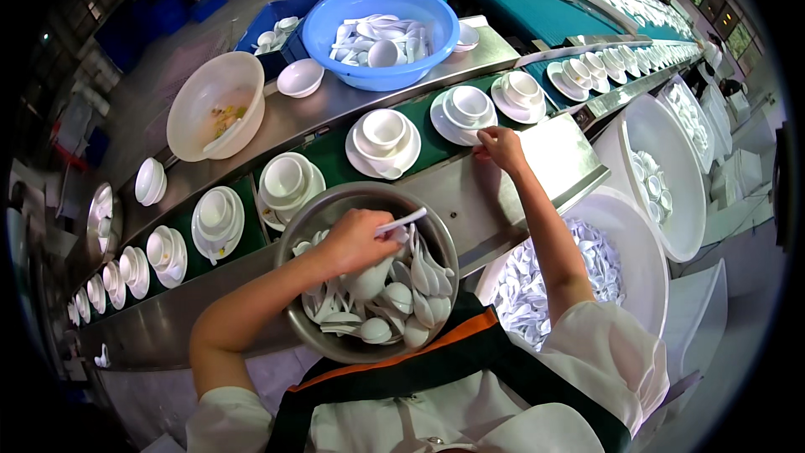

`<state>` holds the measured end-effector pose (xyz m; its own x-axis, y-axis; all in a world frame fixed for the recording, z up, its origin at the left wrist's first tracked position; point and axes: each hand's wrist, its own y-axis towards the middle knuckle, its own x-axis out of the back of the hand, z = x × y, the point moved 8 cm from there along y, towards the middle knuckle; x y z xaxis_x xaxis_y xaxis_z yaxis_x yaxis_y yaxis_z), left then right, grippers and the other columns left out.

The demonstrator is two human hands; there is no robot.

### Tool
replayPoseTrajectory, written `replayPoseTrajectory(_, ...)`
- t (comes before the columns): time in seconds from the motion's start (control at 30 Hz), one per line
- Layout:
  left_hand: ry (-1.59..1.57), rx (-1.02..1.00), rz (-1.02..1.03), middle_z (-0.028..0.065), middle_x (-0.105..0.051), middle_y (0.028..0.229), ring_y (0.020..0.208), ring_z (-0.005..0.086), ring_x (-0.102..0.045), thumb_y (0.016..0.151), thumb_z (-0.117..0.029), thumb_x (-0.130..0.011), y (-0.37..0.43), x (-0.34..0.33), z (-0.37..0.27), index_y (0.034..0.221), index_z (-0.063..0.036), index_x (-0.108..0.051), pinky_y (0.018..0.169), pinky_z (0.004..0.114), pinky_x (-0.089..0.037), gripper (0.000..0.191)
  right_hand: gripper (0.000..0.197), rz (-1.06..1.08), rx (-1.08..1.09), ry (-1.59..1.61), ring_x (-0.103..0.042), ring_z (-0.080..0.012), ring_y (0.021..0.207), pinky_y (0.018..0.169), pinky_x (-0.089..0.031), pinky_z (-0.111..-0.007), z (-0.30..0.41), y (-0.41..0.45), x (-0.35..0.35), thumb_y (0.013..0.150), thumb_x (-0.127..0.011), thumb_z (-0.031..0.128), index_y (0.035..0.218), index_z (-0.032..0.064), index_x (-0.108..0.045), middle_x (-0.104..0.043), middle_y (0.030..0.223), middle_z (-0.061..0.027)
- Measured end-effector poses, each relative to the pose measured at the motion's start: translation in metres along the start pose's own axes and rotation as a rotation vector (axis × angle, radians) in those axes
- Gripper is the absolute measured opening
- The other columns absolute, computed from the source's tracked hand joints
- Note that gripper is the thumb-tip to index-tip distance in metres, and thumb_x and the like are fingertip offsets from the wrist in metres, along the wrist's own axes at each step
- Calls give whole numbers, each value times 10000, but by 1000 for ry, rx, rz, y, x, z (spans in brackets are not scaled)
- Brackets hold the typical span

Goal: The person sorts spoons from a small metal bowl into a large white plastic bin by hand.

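My left hand [355, 242] is over a deep stainless steel bowl [448, 236] of white ceramic spoons [422, 270]. Its fingers grip a white spoon [402, 221], whose handle sticks out to the right. A white cup [368, 278] lies among the spoons below that hand. Beyond the bowl, my right hand [501, 148] is at the near rim of a white saucer [448, 128] with a bowl and a cup [470, 104] stacked on it. Its fingers are curled; whether they hold anything is hidden.
More stacked sets [383, 138] line the green conveyor belt [327, 143]. Behind it stand a blue basin [380, 78] of spoons and a whitish basin [248, 138] with food scraps. A large white tub [644, 289] of spoons stands at right, beside a tub [682, 226] of cups.
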<state>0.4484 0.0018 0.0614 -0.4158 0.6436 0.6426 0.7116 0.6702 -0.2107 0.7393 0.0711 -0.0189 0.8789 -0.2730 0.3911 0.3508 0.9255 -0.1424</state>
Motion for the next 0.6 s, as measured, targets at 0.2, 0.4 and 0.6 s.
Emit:
replayPoseTrajectory(0.2, -311, 23, -347, -29, -523, 623, 517, 42, -460, 812, -178, -621, -4, 69, -6, 822, -16, -586, 463, 203, -378, 166, 320, 162, 304, 3, -621, -187, 849, 729, -495, -311, 81, -60, -30, 845, -606, 235, 1024, -31, -612, -658, 913, -99)
replayPoseTrajectory(0.4, -772, -84, -459, 11, -532, 619, 501, 62, -487, 841, -167, -588, 22, 78, -19, 853, -18, -557, 432, 196, -391, 153, 303, 596, 481, 161, -573, -124, 902, 799, -459, -271, 136, -130, -90, 861, -590, 179, 1105, 0, -578, -625, 982, -77)
replayPoseTrajectory(0.6, -821, -16, -429, 29, -533, 631, 513, 83, -511, 862, -191, -561, 35, 61, 2, 875, -17, -540, 416, 209, -412, 176, 299, 441, 435, 252, -599, -133, 795, 714, -484, -274, 135, -128, -81, 838, -617, 201, 1059, 2, -586, -644, 915, -75)
